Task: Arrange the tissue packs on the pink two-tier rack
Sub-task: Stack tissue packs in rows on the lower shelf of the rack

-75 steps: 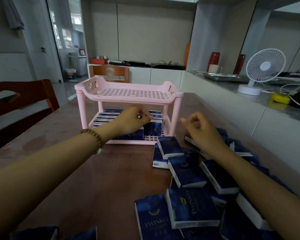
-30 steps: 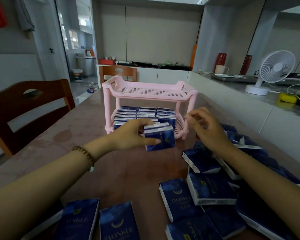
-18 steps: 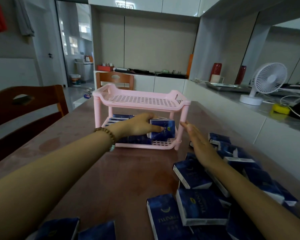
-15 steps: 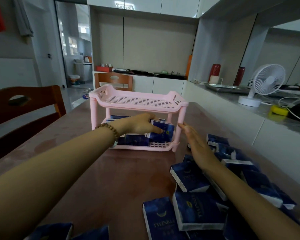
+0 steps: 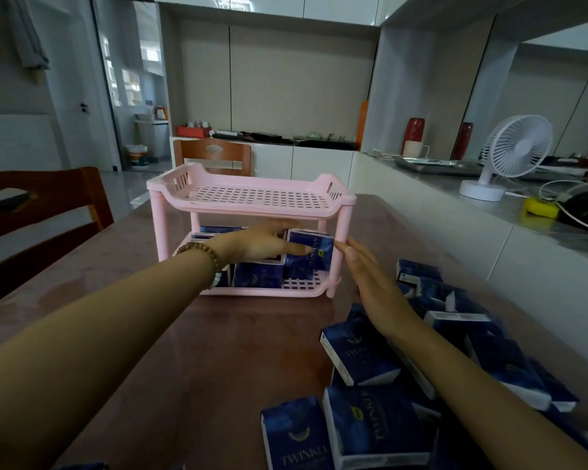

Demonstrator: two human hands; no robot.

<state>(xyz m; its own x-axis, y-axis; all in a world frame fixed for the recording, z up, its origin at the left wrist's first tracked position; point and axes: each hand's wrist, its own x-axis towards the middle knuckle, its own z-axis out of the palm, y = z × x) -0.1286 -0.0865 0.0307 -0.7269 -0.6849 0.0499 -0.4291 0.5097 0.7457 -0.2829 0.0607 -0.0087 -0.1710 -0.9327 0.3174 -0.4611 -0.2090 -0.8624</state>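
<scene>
The pink rack [image 5: 252, 198] is plastic with perforated grid shelves. At its lower tier's right end, the left hand [image 5: 262, 244] grips a glossy blue rectangular tissue pack [image 5: 314, 251], broad printed face toward the person; long axis unclear. The right hand [image 5: 370, 286], flat and empty, lies just beside the rack's front right post

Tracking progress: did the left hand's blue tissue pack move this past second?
Yes: the blue tissue pack went from outside the pink plastic rack into its lower tier.
</scene>
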